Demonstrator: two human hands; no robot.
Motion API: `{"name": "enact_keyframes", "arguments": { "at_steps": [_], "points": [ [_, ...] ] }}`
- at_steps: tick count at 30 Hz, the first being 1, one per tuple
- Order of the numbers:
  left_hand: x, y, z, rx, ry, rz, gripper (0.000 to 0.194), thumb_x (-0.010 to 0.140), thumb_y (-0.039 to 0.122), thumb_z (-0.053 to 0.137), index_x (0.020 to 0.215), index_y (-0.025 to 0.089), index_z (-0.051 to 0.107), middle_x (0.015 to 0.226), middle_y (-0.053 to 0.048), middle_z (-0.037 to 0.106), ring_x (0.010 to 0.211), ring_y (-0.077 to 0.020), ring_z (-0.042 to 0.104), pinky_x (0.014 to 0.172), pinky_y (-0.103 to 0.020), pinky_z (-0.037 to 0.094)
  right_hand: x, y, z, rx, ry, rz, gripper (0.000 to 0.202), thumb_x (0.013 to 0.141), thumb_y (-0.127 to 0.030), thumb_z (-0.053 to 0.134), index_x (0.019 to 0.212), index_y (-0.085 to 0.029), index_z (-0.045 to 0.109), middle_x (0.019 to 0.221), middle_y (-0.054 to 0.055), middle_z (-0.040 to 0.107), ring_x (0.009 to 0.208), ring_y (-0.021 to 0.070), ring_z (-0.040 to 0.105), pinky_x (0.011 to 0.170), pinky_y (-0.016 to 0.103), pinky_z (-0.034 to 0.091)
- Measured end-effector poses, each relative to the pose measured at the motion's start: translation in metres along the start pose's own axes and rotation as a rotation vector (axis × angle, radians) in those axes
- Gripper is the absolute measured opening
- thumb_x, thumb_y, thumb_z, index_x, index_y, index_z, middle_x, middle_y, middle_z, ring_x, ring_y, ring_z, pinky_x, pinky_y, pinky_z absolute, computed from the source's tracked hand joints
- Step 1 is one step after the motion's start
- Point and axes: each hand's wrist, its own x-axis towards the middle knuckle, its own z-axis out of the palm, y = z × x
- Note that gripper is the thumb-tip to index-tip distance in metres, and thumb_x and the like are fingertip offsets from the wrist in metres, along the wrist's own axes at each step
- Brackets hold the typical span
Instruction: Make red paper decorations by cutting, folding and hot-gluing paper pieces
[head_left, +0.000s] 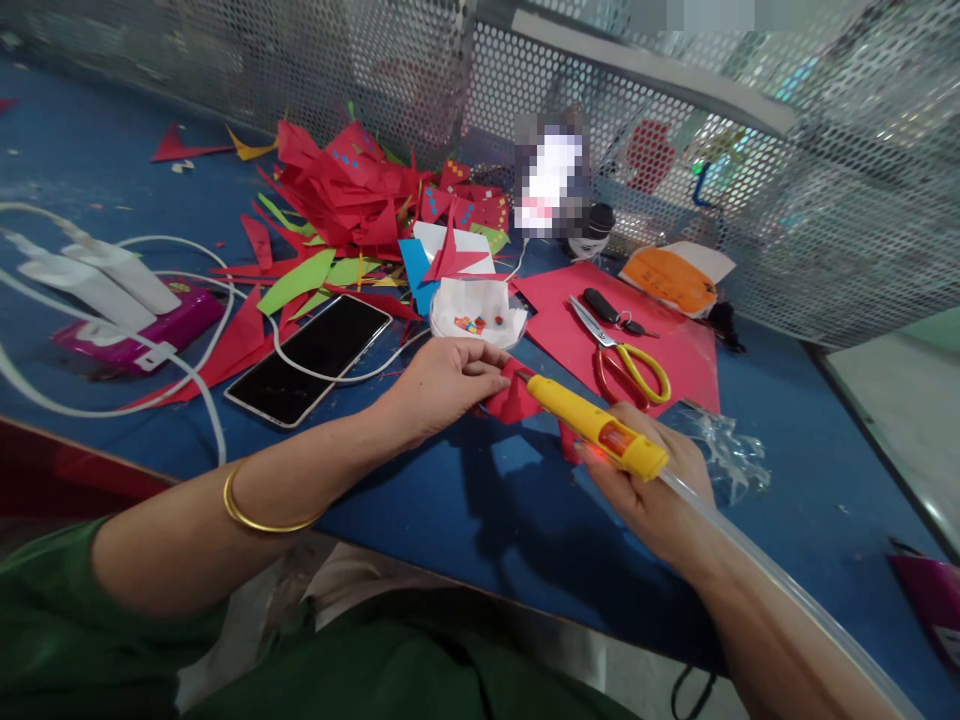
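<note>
Yellow glue gun [574, 414] fills the right hand [654, 498] mid-frame, nozzle [523, 377] at red paper [513, 404] the left hand [450, 385] pinches; gluing seems the step, next needing a steady grip.

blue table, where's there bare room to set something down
Bare blue table shows between the left hand and the near edge, and right of the clear plastic. Crowded beyond the left forearm: phone, white cable, red scraps.

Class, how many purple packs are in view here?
2: one purple pack at left, beneath two white blocks; another purple pack cut off at the right edge. More could hide under the paper scraps.
</note>
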Motion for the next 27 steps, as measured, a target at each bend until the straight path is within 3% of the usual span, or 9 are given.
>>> {"name": "enact_keyframes", "arguments": {
  "at_steps": [18, 27],
  "points": [
    [0.0003, -0.0013, -0.0019, -0.012, 0.016, 0.008, 0.015, 0.077, 0.008, 0.064, 0.091, 0.012, 0.07, 0.061, 0.001, 0.067, 0.05, -0.0073, 0.056, 0.052, -0.019, 0.046, -0.0024, 0.0013, 0.0006, 0.069, -0.036, 0.047, 0.017, 0.097, -0.035, 0.048, 0.086, -0.022, 0.053, 0.072, 0.001, 0.06, 0.06, 0.0156, 0.057, 0.057, 0.028, 0.041],
    [0.0012, -0.0038, -0.0023, 0.001, 0.022, 0.025, 0.015, 0.077, 0.009, 0.065, 0.091, 0.012, 0.071, 0.059, 0.001, 0.065, 0.049, -0.0073, 0.054, 0.053, -0.02, 0.046, 0.0002, -0.0002, -0.003, 0.064, -0.045, 0.063, 0.022, 0.097, -0.037, 0.047, 0.079, -0.024, 0.049, 0.064, -0.001, 0.055, 0.052, 0.014, 0.049, 0.051, 0.028, 0.036]
  ]
}}
